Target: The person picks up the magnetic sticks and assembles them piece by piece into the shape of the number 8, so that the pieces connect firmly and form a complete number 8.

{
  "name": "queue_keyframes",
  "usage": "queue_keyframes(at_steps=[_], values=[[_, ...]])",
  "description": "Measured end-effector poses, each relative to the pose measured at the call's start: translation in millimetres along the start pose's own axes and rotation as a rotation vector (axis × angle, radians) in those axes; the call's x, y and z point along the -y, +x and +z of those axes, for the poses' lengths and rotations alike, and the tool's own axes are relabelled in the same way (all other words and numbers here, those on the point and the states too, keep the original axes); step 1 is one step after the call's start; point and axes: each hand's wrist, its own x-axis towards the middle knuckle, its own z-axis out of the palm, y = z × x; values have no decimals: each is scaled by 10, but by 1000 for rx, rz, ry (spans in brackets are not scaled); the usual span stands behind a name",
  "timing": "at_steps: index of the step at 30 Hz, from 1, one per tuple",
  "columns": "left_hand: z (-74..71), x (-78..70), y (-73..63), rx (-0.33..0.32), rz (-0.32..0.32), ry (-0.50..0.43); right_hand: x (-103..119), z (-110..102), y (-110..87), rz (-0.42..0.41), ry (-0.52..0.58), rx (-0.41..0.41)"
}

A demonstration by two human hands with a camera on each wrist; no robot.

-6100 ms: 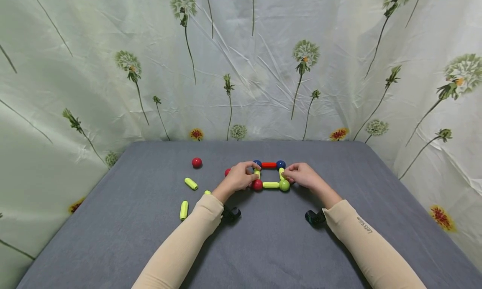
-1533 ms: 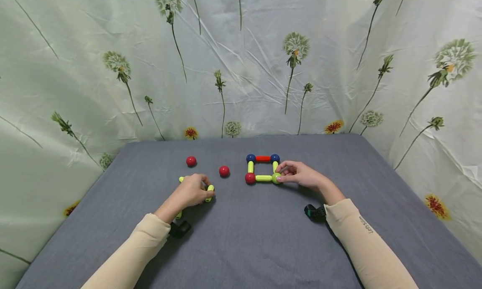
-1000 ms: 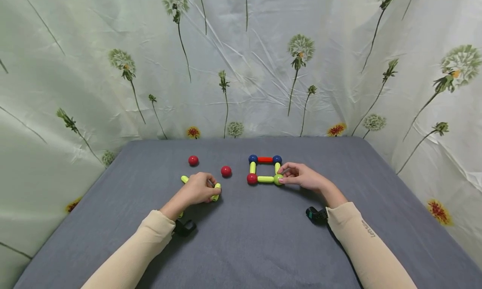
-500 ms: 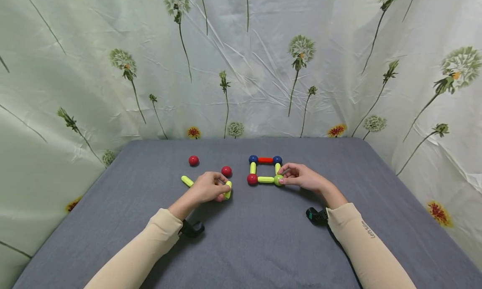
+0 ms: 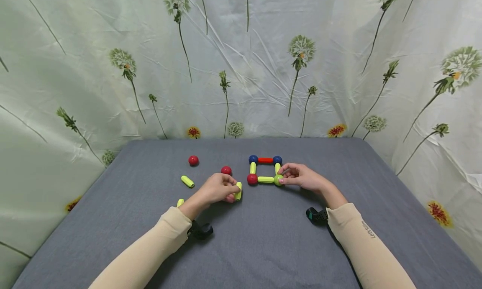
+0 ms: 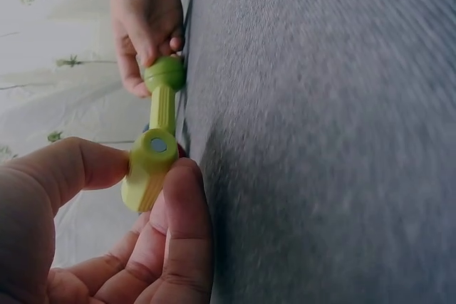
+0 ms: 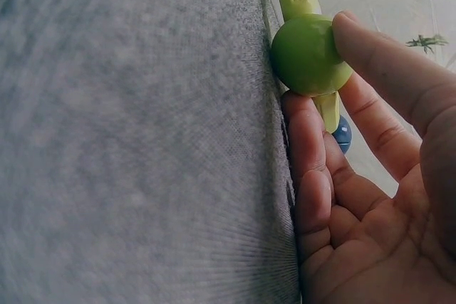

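My left hand (image 5: pixel 220 187) pinches a yellow magnetic rod (image 5: pixel 238 191) between thumb and finger, left of a square frame. In the left wrist view, a silvery disc shows in the end of that rod (image 6: pixel 146 183). The frame has two blue balls (image 5: pixel 253 159) with a red rod (image 5: pixel 265 160) between them at the back. At its front are a red ball (image 5: pixel 252 179) and a green ball (image 5: pixel 278 180), and yellow rods (image 5: pixel 265 180) make the other sides. My right hand (image 5: pixel 301 177) holds the green ball, thumb against its surface (image 7: pixel 306 55) in the right wrist view.
Two loose red balls lie to the left, one at the back (image 5: pixel 193 160) and one (image 5: pixel 226 170) just behind my left hand. A loose yellow rod (image 5: pixel 187 181) lies nearby; another (image 5: pixel 180 202) is partly hidden by my left forearm. Grey cloth (image 5: pixel 263 243) covers the table; a flowered curtain (image 5: pixel 158 63) hangs behind.
My left hand left the frame, took up a yellow rod on the left and has carried it rightward toward the red corner. My right hand shifted onto the green ball and has stayed there.
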Motion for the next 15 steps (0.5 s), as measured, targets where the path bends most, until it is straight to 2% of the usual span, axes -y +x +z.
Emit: queue_keyframes(at_steps=[15], values=[[164,-26,148,44,-27,-63,-4,2,4,14,13,-5]])
